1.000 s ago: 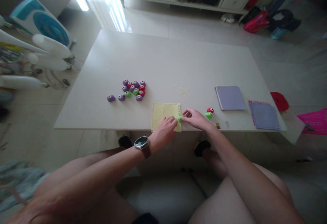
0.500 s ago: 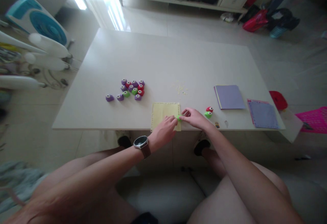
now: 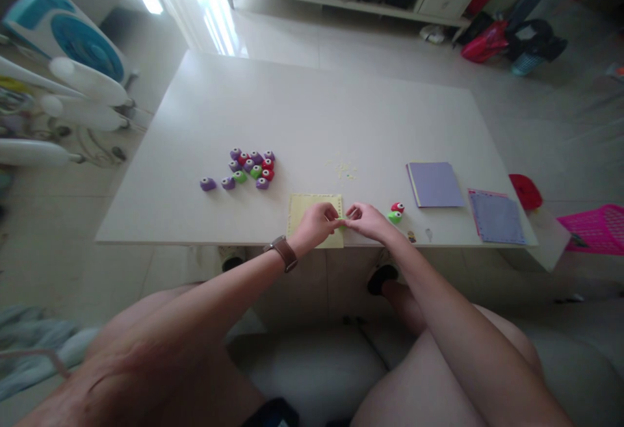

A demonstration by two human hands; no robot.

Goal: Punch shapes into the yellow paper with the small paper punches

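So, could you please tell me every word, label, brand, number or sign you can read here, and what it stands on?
None can be read.
Yellow sheet: no lettering visible.
Watch: dial turned from view.
Small brownish piece: too small to tell.
Blue-and-white appliance: too blurred.

You are seated at a white table (image 3: pixel 312 102) that fills the middle of the frame. At lower centre, your left hand (image 3: pixel 318 224) and right hand (image 3: pixel 368 221) meet, fingertips close together around a small green object (image 3: pixel 342 226), mostly hidden, at the right edge of a yellow sheet (image 3: pixel 301 208). Pale scraps (image 3: pixel 345 172) lie scattered just above. Left of centre is a cluster of purple, red and green eye-topped pieces (image 3: pixel 249 166); right of your hands, a red-and-green pair (image 3: pixel 395 217) sits near a stack of purple sheets (image 3: pixel 437 184).
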